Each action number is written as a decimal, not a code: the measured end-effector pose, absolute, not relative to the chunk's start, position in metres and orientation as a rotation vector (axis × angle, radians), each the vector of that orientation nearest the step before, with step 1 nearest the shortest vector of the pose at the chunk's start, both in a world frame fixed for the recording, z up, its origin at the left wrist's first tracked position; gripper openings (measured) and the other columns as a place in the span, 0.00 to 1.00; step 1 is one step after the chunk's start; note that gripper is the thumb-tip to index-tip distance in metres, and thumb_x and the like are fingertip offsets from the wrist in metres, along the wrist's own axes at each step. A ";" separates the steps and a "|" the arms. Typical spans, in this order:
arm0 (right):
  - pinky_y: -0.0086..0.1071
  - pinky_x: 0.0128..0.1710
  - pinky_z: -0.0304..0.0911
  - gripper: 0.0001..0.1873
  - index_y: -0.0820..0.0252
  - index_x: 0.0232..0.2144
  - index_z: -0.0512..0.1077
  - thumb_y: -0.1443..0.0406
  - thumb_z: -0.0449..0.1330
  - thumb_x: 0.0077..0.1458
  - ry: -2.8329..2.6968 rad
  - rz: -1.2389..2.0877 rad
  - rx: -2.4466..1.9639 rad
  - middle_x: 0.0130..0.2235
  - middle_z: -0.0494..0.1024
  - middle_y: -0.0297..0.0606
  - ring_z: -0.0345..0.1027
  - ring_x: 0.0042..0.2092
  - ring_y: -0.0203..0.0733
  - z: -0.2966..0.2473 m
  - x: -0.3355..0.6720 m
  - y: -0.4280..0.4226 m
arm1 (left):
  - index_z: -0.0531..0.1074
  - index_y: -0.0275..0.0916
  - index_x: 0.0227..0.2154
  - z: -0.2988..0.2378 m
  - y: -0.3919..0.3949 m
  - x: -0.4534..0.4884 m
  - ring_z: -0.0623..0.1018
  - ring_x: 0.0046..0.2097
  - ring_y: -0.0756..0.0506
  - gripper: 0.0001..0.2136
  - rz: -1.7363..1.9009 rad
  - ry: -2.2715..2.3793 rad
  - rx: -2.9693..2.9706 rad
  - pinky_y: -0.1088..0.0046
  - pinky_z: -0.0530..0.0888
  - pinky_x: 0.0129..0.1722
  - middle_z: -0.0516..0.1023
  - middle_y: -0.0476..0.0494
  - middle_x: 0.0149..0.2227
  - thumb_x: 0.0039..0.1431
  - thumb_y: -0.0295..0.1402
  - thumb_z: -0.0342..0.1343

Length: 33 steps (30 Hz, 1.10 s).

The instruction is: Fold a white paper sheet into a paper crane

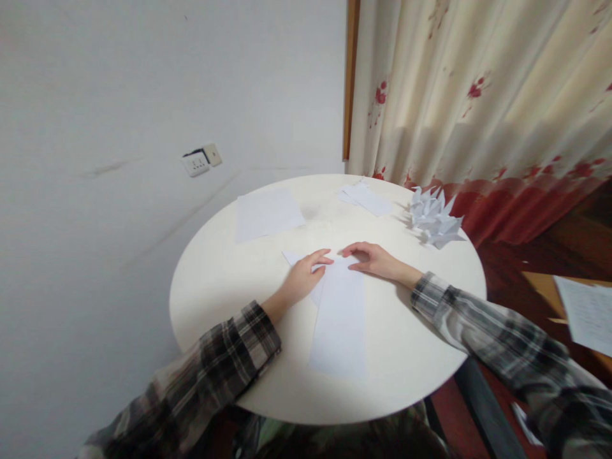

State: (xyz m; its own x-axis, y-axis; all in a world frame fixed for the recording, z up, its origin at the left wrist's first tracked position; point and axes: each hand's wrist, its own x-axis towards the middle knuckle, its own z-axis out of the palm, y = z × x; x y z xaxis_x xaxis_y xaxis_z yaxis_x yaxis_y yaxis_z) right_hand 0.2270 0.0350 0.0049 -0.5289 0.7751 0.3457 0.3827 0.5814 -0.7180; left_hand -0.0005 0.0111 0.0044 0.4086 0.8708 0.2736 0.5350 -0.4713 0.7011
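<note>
A long white sheet of paper lies flat on the round white table, its short near edge toward me. My left hand rests at its top left, fingers stretched out and thumb apart. At the top right corner is my right hand, with curved fingers and a gap between thumb and forefinger; the thumb touches the sheet or lies just over it. A second piece of white paper shows partly from under the left hand and the long sheet.
Toward the back left lies a large white sheet. Several smaller paper pieces overlap at the back. A cluster of folded paper cranes stands near the right edge. Beyond are a curtain and a wall socket; a written sheet lies lower right.
</note>
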 end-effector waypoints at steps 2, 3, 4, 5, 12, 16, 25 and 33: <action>0.41 0.52 0.60 0.17 0.59 0.41 0.71 0.62 0.63 0.47 -2.165 0.744 -0.899 0.44 0.75 0.40 0.68 0.47 0.43 0.004 0.228 0.036 | 0.61 0.40 0.54 0.003 0.011 0.000 0.72 0.52 0.48 0.22 0.818 1.136 2.158 0.65 0.67 0.54 0.76 0.47 0.46 0.55 0.22 0.46; 0.40 0.52 0.60 0.18 0.58 0.43 0.70 0.61 0.63 0.47 -2.174 0.727 -0.895 0.44 0.75 0.40 0.68 0.47 0.43 0.004 0.228 0.035 | 0.59 0.40 0.55 0.002 0.012 -0.001 0.71 0.53 0.47 0.22 0.797 1.118 2.179 0.64 0.66 0.55 0.74 0.45 0.49 0.55 0.23 0.47; 0.41 0.52 0.60 0.20 0.58 0.44 0.70 0.60 0.64 0.47 -2.191 0.701 -0.892 0.44 0.75 0.40 0.67 0.48 0.43 0.004 0.227 0.035 | 0.58 0.39 0.56 0.000 0.013 -0.001 0.70 0.54 0.46 0.23 0.778 1.113 2.217 0.63 0.64 0.56 0.72 0.42 0.51 0.56 0.25 0.48; 0.41 0.52 0.59 0.24 0.57 0.46 0.69 0.58 0.64 0.46 -2.219 0.666 -0.886 0.45 0.75 0.40 0.67 0.49 0.43 0.005 0.227 0.034 | 0.57 0.37 0.56 -0.002 0.015 -0.001 0.68 0.56 0.45 0.24 0.764 1.124 2.268 0.62 0.62 0.57 0.69 0.39 0.54 0.56 0.27 0.50; 0.46 0.58 0.49 0.39 0.57 0.59 0.56 0.50 0.60 0.48 -2.556 0.447 -0.849 0.59 0.63 0.46 0.56 0.59 0.49 0.008 0.224 0.031 | 0.46 0.33 0.60 -0.009 0.021 -0.005 0.62 0.60 0.40 0.37 0.709 1.268 2.448 0.58 0.59 0.58 0.63 0.32 0.57 0.53 0.40 0.58; 0.50 0.60 0.42 0.40 0.57 0.61 0.51 0.50 0.58 0.51 -2.604 0.469 -0.913 0.61 0.57 0.46 0.50 0.61 0.49 0.007 0.225 0.031 | 0.47 0.34 0.60 -0.006 0.019 -0.005 0.62 0.60 0.39 0.38 0.698 1.308 2.429 0.59 0.59 0.59 0.61 0.32 0.58 0.50 0.42 0.59; 0.49 0.57 0.50 0.34 0.57 0.54 0.63 0.55 0.65 0.45 -2.367 0.740 -0.839 0.53 0.70 0.44 0.61 0.54 0.49 0.007 0.224 0.029 | 0.53 0.32 0.57 0.000 0.019 -0.002 0.68 0.56 0.47 0.20 0.817 1.389 2.247 0.65 0.62 0.58 0.68 0.36 0.54 0.62 0.27 0.37; 0.35 0.43 0.61 0.20 0.59 0.43 0.70 0.53 0.58 0.52 -1.661 1.320 -0.758 0.36 0.74 0.38 0.66 0.38 0.39 0.011 0.228 0.029 | 0.63 0.32 0.52 -0.004 0.011 -0.001 0.61 0.60 0.41 0.20 0.658 1.371 2.601 0.63 0.58 0.60 0.62 0.33 0.58 0.60 0.38 0.48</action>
State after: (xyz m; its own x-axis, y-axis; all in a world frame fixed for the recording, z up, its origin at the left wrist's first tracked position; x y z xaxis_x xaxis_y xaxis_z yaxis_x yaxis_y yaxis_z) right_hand 0.2283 0.0285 0.0111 -0.4456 0.8593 0.2511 -0.0504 0.2559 -0.9654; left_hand -0.0008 0.0109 -0.0038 0.4928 0.8104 0.3168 0.7542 -0.5794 0.3090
